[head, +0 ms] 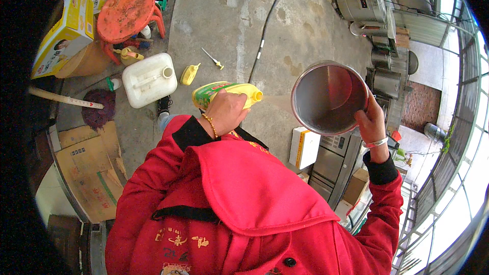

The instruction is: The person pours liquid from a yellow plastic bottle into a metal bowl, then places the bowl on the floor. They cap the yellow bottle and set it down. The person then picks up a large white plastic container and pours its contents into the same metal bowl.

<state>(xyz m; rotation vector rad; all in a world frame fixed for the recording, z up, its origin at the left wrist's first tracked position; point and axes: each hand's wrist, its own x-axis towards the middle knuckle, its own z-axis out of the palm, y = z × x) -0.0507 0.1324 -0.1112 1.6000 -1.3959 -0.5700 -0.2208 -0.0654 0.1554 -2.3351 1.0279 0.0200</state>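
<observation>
My left hand (226,114) is closed around the upper part of a yellow plastic bottle (250,91) with a green label. The bottle's uncapped mouth points to the right. My right hand (368,119) grips the rim of a round metal pot (315,91), tilted so that its inside faces me; whether it holds liquid I cannot tell. On the concrete beyond the bottle lie a small yellow bottle (189,75) and a pump dispenser top (214,59) with a thin tube. A white plastic jerrycan (147,84), its mouth uncapped, stands to their left.
At the left are a red plastic stool (126,13), yellow and white cartons (70,26), a mop (98,109) and flattened cardboard (88,168). A black hose (263,32) crosses the floor. Metal kitchen equipment (361,4) lines the right, with a white box (304,148) nearer me.
</observation>
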